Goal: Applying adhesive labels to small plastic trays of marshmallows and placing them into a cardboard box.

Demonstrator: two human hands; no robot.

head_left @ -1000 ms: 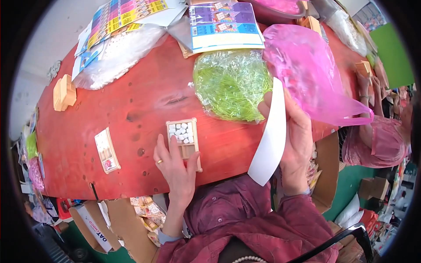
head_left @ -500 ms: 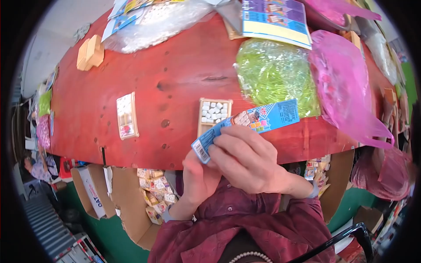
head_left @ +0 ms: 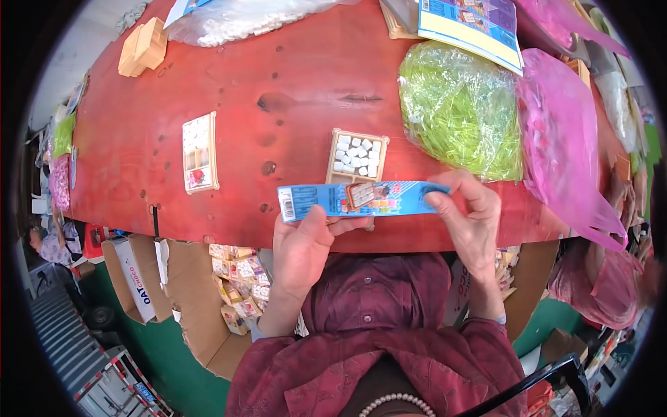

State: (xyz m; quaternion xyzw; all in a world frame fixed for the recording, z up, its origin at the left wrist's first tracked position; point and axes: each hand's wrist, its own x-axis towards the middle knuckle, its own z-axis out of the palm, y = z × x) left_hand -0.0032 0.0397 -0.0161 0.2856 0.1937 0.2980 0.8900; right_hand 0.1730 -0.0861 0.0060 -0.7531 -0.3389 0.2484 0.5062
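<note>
A long blue printed card spans between my two hands just in front of me, nearly level. My left hand grips its left part, thumb on the front and fingers underneath. My right hand pinches the right end between thumb and fingers. Just beyond the card, a small wooden tray sits on the red table, its far compartment filled with white cubes. The card hides the tray's near part. Farther left lies a similar tray, holding white pieces and a pinkish-red item in separate compartments.
A clear bag of green strips and a pink plastic bag lie right. Wooden blocks, a bag of white pieces and printed sheets are at the back. Cardboard boxes with small packages stand below the table edge.
My right hand has moved from the card's left part to its right end. The card has gone from slanted to nearly level, and my view has shifted slightly.
</note>
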